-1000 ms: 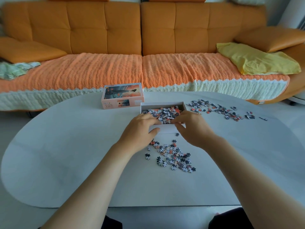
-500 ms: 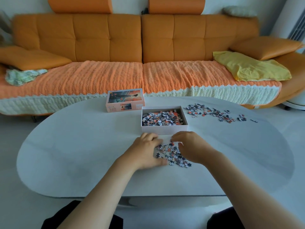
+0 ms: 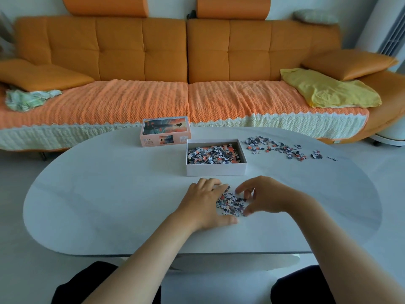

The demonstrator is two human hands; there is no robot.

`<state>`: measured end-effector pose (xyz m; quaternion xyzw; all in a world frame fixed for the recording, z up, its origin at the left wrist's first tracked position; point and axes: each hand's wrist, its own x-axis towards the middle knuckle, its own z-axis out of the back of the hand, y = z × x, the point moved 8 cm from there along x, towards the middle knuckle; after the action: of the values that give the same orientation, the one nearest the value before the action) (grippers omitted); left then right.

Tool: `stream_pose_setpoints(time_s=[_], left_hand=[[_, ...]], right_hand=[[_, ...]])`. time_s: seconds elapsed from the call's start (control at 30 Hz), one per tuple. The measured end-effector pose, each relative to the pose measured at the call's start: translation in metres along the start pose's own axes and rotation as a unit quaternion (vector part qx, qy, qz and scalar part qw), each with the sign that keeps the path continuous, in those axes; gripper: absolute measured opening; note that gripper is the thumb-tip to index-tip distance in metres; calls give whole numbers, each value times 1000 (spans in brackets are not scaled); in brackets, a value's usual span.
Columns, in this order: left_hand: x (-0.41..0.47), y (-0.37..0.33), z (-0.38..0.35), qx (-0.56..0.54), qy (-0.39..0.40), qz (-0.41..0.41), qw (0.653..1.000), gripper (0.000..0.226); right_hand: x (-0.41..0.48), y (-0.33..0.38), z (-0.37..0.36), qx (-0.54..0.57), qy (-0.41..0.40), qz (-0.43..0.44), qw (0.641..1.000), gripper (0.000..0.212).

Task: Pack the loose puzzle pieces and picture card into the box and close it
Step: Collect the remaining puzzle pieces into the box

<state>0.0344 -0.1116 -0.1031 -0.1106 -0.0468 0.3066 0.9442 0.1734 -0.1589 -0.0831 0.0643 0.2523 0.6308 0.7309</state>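
1. A pile of loose puzzle pieces [image 3: 231, 202] is hemmed in between both hands on the white table [image 3: 109, 194].
2. The left hand [image 3: 203, 202] is laid flat, fingers straight, against the pile's left side.
3. The right hand [image 3: 263, 197] is curled round the pile's right side, fingers and thumb bent.
4. Just beyond the fingertips, the open box [image 3: 215, 168] is seen, part-filled with pieces.
5. Farther beyond the left hand the lid [image 3: 165, 132] is placed; beyond the right hand, scattered pieces [image 3: 280, 148] are spread.

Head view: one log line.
left hand: touching near pile of multicoloured puzzle pieces | right hand: cupping it | white cardboard box: open, part-filled
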Motion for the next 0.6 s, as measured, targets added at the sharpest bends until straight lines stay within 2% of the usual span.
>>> stream_pose_setpoints(time_s=[0.13, 0.23, 0.4, 0.47, 0.53, 0.6], left_hand=[[8, 4, 11, -56, -48, -16, 997, 68], [11, 16, 16, -109, -54, -14, 992, 54], [8, 32, 31, -93, -56, -18, 994, 74], [5, 44, 33, -81, -29, 4, 996, 83], [2, 56, 28, -80, 26, 41, 996, 92], [-2, 61, 22, -77, 57, 58, 994, 89]], right_hand=[[11, 3, 3, 59, -63, -4, 996, 39], [14, 5, 2, 89, -100, -9, 991, 33], [19, 15, 6, 93, -123, 16, 988, 33], [19, 18, 14, 60, -125, 26, 990, 40], [18, 19, 15, 9, -107, 25, 994, 59], [18, 20, 7, -51, -72, 8, 996, 80]])
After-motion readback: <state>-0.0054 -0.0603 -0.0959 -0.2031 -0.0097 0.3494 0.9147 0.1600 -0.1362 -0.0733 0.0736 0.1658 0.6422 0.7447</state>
